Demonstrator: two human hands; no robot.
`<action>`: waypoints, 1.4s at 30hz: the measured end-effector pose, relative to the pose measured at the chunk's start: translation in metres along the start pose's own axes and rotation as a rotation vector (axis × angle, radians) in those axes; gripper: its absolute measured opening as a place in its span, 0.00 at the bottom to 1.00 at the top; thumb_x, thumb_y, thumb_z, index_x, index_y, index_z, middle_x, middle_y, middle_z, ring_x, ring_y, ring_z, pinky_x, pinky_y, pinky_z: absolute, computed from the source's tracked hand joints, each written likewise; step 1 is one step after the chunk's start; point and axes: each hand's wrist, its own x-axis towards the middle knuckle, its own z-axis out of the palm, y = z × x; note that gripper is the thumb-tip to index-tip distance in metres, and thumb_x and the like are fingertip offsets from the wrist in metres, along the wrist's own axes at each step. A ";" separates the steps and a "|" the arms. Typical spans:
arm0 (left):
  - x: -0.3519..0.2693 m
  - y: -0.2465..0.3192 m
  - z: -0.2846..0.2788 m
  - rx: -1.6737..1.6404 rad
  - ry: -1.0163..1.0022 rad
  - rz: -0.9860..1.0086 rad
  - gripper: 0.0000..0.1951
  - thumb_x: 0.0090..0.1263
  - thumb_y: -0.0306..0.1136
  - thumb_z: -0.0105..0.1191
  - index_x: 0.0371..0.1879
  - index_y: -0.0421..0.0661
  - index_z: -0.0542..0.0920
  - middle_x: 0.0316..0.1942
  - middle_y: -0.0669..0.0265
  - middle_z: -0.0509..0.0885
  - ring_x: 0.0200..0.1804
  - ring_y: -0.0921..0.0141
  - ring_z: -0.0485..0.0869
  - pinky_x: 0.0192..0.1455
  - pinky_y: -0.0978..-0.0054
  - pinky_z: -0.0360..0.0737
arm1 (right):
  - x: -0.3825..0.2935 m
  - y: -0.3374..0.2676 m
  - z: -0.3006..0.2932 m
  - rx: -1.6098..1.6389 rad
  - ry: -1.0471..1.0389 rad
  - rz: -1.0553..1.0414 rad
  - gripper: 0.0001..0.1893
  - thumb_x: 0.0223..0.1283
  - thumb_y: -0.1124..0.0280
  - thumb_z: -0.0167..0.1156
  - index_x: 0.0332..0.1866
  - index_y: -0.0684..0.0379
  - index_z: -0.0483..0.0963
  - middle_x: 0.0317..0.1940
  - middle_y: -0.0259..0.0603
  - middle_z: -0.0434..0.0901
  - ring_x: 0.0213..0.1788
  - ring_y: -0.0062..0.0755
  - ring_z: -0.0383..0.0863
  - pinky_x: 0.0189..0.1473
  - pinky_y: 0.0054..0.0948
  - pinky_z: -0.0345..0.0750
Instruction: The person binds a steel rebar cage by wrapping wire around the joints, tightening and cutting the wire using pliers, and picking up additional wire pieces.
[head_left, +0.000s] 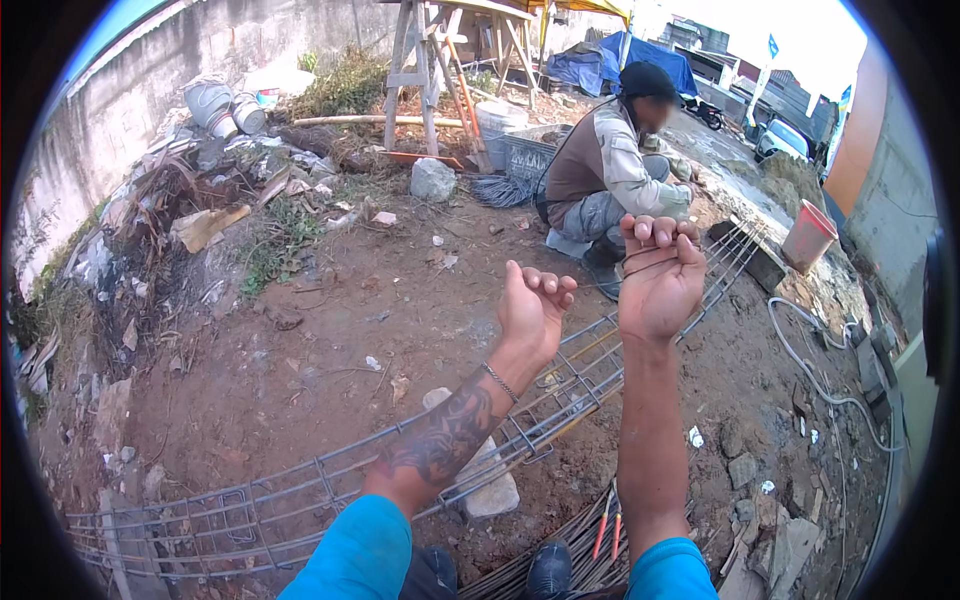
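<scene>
My right hand (660, 281) is raised palm up, fingers curled, with thin tie wire (646, 264) looped across them. A strand of that wire runs left to the fingertips of my left hand (534, 311), which is curled around its end. Beneath both hands, a long rebar cage (525, 435) of bars and square stirrups crosses the ground diagonally. A pale stone block (491, 491) sits under the cage. By my boots, red-handled pincers (606, 529) rest against a bundle of thin rods (577, 555); their jaws are hard to make out.
A co-worker (607, 157) squats beside the cage's far end. A red bucket (810, 236) and a pale hose (806, 367) are on the right. Rubble (187, 210) lines the left wall. Behind are a concrete lump (433, 180), coiled wire (502, 190) and a wooden trestle (409, 82).
</scene>
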 end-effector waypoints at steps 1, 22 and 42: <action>-0.008 0.000 0.007 0.067 -0.016 0.046 0.24 0.79 0.51 0.25 0.21 0.51 0.63 0.21 0.69 0.70 0.32 0.68 0.76 0.37 0.67 0.73 | 0.002 0.007 -0.009 -0.177 0.021 -0.100 0.04 0.64 0.73 0.46 0.41 0.58 0.65 0.30 0.37 0.68 0.35 0.30 0.73 0.49 0.39 0.72; -0.027 0.076 0.040 1.430 -0.677 -0.184 0.31 0.65 0.53 0.56 0.56 0.39 0.70 0.43 0.63 0.78 0.40 0.75 0.78 0.46 0.80 0.74 | -0.081 0.033 -0.032 -0.397 -0.150 0.793 0.19 0.73 0.59 0.37 0.27 0.60 0.63 0.19 0.38 0.70 0.23 0.28 0.73 0.29 0.30 0.72; -0.004 0.031 0.001 1.322 -0.811 0.005 0.20 0.57 0.26 0.59 0.50 0.38 0.74 0.41 0.66 0.81 0.44 0.75 0.78 0.49 0.76 0.76 | -0.056 0.000 -0.036 -0.885 -0.185 0.757 0.12 0.69 0.66 0.52 0.36 0.64 0.76 0.32 0.31 0.77 0.34 0.15 0.71 0.38 0.20 0.70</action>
